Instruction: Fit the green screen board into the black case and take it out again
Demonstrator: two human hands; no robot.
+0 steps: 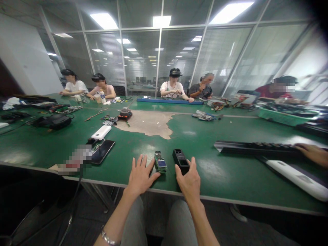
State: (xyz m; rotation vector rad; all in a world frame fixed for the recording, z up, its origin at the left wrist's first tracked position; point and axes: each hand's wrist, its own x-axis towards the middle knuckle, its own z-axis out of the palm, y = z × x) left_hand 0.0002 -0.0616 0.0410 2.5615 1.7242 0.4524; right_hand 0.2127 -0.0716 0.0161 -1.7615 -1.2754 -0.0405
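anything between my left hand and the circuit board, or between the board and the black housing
Nothing visible stands in either path. The left hand is close beside the circuit board; the right hand is at the black housing.

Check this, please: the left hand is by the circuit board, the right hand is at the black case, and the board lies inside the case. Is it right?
Not inside: the head view shows the circuit board on the green table, left of the black case and apart from it. The left hand is by the board, and the right hand at the case.
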